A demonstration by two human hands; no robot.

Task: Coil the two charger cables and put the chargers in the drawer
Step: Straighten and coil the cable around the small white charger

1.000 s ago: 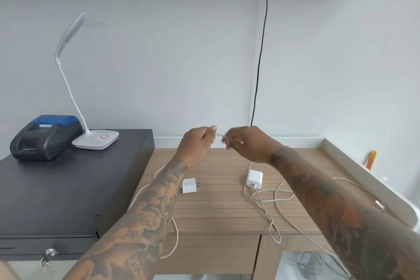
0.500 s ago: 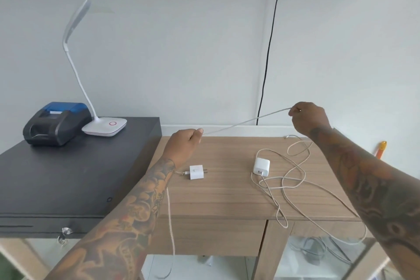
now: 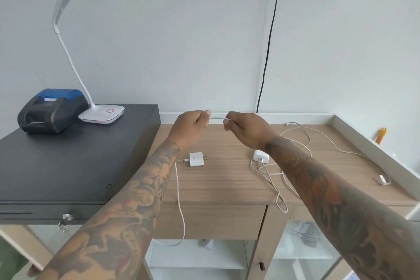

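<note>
Above the wooden desk [image 3: 227, 184], my left hand [image 3: 191, 127] and my right hand [image 3: 245, 129] are raised close together, both closed on a short span of white cable [image 3: 217, 118]. That cable hangs off the desk's front edge [image 3: 180, 211] and runs from the small white charger [image 3: 196, 159] lying below my left hand. A second white charger [image 3: 261, 155] lies partly behind my right forearm, its long cable [image 3: 302, 134] sprawled loose over the right half of the desk, ending in a plug [image 3: 383, 179]. A closed drawer front [image 3: 211, 221] sits under the desk top.
A black cash drawer box [image 3: 68, 161] with a key stands at the left, bearing a receipt printer [image 3: 52, 110] and a white desk lamp [image 3: 102, 115]. A black wire [image 3: 270, 36] runs down the wall. An orange item [image 3: 380, 135] lies on the right ledge.
My right hand, which had pulled the cable out far to the right, has come back beside my left hand, so only a short span now shows between them.
</note>
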